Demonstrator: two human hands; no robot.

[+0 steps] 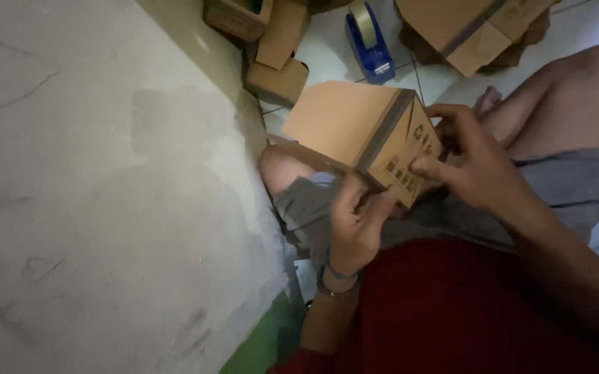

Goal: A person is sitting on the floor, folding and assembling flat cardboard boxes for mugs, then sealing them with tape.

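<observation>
Resting on the person's lap, between the raised knees, a small brown cardboard box (368, 135) is steadied from both sides so it cannot slide off. The left hand (356, 225) props the near bottom corner, its fingers (375, 204) curled and pressed against the printed end face. The right hand (469, 163) grips the far edge of that face, its fingers (429, 166) bent and pinching the edge. A grey tape strip runs over the box seam. Farther off on the white floor (327, 52) lie a blue tape dispenser (368, 43) and several more cardboard boxes (275, 41), within arm's reach.
</observation>
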